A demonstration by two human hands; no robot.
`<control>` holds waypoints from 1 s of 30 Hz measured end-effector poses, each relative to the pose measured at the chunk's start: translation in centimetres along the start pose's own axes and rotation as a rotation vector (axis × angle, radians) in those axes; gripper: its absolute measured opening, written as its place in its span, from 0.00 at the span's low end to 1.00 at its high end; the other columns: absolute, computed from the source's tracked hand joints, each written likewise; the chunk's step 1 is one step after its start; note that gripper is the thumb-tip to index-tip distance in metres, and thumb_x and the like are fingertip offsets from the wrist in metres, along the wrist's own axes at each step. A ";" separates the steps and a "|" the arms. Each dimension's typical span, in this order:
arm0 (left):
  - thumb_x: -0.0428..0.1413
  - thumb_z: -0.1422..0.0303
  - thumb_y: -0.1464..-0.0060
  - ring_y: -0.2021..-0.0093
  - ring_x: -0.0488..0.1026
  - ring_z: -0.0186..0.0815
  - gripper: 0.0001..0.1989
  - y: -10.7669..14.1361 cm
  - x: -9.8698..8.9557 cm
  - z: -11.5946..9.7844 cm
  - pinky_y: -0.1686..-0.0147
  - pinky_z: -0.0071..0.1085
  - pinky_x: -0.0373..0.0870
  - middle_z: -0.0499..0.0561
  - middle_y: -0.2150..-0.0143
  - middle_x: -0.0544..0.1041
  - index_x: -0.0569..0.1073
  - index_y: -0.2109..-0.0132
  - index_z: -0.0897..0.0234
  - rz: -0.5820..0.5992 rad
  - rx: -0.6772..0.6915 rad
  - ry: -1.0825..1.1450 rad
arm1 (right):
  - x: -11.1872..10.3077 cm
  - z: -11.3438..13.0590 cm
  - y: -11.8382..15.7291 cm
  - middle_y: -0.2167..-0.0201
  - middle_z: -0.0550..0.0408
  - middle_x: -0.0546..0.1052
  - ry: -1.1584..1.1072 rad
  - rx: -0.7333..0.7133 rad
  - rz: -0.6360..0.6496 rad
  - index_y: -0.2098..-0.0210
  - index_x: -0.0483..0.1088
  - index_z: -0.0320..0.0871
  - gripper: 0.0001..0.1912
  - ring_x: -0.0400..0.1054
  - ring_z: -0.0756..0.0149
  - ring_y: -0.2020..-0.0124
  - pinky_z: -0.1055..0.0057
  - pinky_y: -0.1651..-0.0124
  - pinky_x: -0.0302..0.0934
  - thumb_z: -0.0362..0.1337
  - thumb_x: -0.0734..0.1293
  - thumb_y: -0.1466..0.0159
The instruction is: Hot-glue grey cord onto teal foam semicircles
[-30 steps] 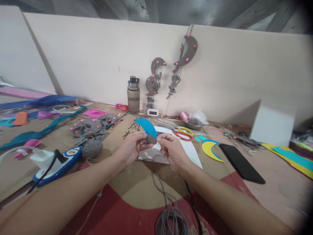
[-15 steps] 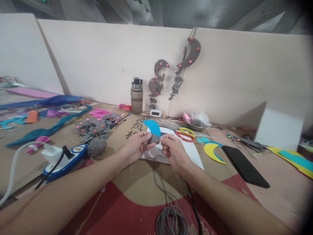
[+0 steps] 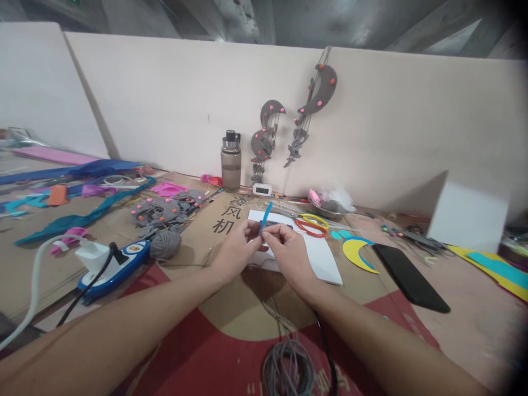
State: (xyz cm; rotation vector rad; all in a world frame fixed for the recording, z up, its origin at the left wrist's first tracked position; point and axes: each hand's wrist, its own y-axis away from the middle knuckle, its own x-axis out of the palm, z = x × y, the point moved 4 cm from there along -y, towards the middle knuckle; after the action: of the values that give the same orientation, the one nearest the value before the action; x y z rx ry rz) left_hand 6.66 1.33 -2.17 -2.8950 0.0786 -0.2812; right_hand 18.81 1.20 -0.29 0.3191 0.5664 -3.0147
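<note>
Seen almost edge-on, a blue felt crescent (image 3: 266,214) stands upright between my hands above the white paper. My left hand (image 3: 244,242) is closed on it, thumb and fingers at its lower part. My right hand (image 3: 286,250) pinches at the crescent's lower edge, its fingertips touching my left ones; whatever is in the pinch is too small to make out. Thin grey cord (image 3: 274,313) hangs below my hands, down toward a grey coil (image 3: 287,368) at the front. A yellow-and-blue crescent (image 3: 355,254) lies to the right.
Scissors (image 3: 311,225) with red and yellow handles lie behind the paper (image 3: 324,261). A black phone (image 3: 410,278) rests at right. At left are a power strip (image 3: 117,269), grey yarn ball (image 3: 165,245) and dotted grey felt pieces (image 3: 160,212). A bottle (image 3: 231,165) stands behind.
The blue crescent has turned from showing its face to nearly edge-on. My hands have come closer together, the right one now touching the crescent's lower edge.
</note>
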 end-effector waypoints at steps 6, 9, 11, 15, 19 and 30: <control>0.60 0.69 0.54 0.70 0.75 0.32 0.08 -0.2 -0.3 0.0 0.63 0.33 0.73 0.49 0.72 0.75 0.68 0.67 0.67 -0.084 -0.102 0.072 | 0.5 -0.3 0.4 0.71 0.58 0.73 -0.048 -0.016 0.057 0.65 0.67 0.44 0.08 0.66 0.69 0.70 0.72 0.66 0.60 0.41 0.62 0.41; 0.60 0.70 0.53 0.68 0.76 0.33 0.08 -0.3 -0.6 0.3 0.61 0.34 0.73 0.50 0.71 0.76 0.68 0.67 0.67 -0.116 -0.130 0.099 | 0.4 -0.6 0.3 0.72 0.59 0.71 -0.004 -0.036 0.044 0.67 0.65 0.44 0.06 0.65 0.69 0.70 0.72 0.66 0.59 0.40 0.62 0.41; 0.60 0.71 0.54 0.68 0.76 0.33 0.08 -0.3 -0.7 0.5 0.59 0.36 0.73 0.51 0.70 0.76 0.67 0.67 0.67 -0.106 -0.136 0.131 | 0.2 -0.8 0.1 0.72 0.59 0.70 0.031 -0.042 0.041 0.68 0.65 0.44 0.06 0.64 0.69 0.70 0.72 0.66 0.58 0.39 0.61 0.41; 0.59 0.71 0.53 0.68 0.75 0.32 0.09 0.0 -0.7 0.3 0.57 0.39 0.73 0.50 0.69 0.76 0.67 0.65 0.67 -0.054 -0.116 0.187 | 0.0 -1.0 -0.1 0.73 0.59 0.70 0.052 -0.038 0.034 0.69 0.65 0.44 0.05 0.63 0.69 0.71 0.72 0.67 0.58 0.39 0.61 0.41; 0.60 0.68 0.53 0.67 0.75 0.32 0.09 0.2 -0.6 -0.1 0.57 0.39 0.73 0.50 0.69 0.75 0.67 0.66 0.67 -0.040 -0.104 0.198 | -0.1 -1.1 -0.2 0.73 0.59 0.70 0.052 -0.049 0.040 0.69 0.65 0.44 0.05 0.64 0.69 0.70 0.72 0.65 0.58 0.38 0.61 0.41; 0.59 0.70 0.53 0.69 0.76 0.33 0.08 -1.2 -2.6 -0.6 0.60 0.35 0.74 0.50 0.71 0.76 0.66 0.70 0.67 -0.176 -0.088 0.276 | 0.9 -0.3 1.0 0.67 0.55 0.72 0.326 -0.254 0.205 0.63 0.67 0.43 0.07 0.64 0.67 0.67 0.70 0.62 0.58 0.36 0.59 0.37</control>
State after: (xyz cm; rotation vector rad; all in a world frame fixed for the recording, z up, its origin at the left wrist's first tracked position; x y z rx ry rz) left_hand 4.07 2.58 -1.79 -2.9333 -0.1205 -0.7246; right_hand 18.12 0.36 -1.09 0.8042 0.8691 -2.6688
